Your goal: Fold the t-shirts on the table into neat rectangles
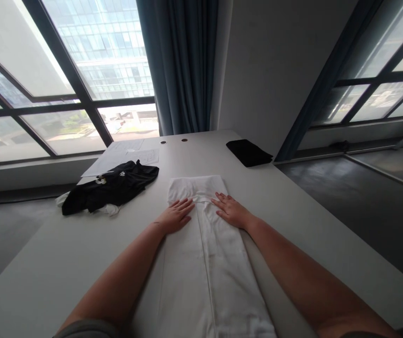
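Note:
A long white cloth garment (187, 263) lies lengthwise on the table in front of me, its kind hard to make out. Its far end is folded over into a band, with a few wrinkles just below the fold. My left hand (176, 216) rests flat on the garment's left side near that band, fingers stretched out. On the right side, my right hand (232, 210) lies flat as well, fingers slightly spread over the cloth. Neither hand grips anything. The near end of the garment runs out of the bottom of the view.
The white table (81, 249) carries a crumpled black garment (117, 185) with some white cloth at left. Papers (141, 156) lie behind it. A folded black cloth (249, 152) sits at the far right. Beyond stand windows, a blue curtain (182, 65) and a wall.

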Motion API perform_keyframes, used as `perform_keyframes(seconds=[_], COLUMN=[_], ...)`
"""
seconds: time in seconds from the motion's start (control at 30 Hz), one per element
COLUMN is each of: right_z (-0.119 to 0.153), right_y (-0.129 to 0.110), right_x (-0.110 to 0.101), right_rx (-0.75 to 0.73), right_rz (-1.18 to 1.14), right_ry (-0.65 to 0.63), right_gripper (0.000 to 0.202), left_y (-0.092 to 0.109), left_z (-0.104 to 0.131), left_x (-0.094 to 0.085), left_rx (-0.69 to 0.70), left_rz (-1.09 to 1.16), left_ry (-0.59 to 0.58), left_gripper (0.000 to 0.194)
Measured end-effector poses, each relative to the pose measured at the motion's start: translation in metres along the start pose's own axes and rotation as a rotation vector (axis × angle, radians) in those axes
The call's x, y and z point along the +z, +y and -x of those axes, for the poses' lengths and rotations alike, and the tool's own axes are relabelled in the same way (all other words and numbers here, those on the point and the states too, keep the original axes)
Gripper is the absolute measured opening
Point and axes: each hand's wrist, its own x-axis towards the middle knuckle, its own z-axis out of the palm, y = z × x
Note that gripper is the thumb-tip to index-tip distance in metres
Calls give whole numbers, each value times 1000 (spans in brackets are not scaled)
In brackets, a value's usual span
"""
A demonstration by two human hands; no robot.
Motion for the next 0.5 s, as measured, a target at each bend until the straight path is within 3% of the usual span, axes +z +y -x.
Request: perform_keyframes(seconds=[0.13,0.27,0.5], right_z=[20,61,168], right_y=[1,-17,-84], right_x=[3,-3,-1], right_rx=[-30,-158,-305], right_rz=[-71,-172,-299], right_ry=[79,182,38], right_gripper=[54,42,40], left_y=[19,53,105], left_z=[34,87,182], left_x=[-2,-11,-12], left_rx=[-26,-9,-17], left_rz=[20,78,157], left_ry=[-6,-32,-129], left_gripper=[60,58,61])
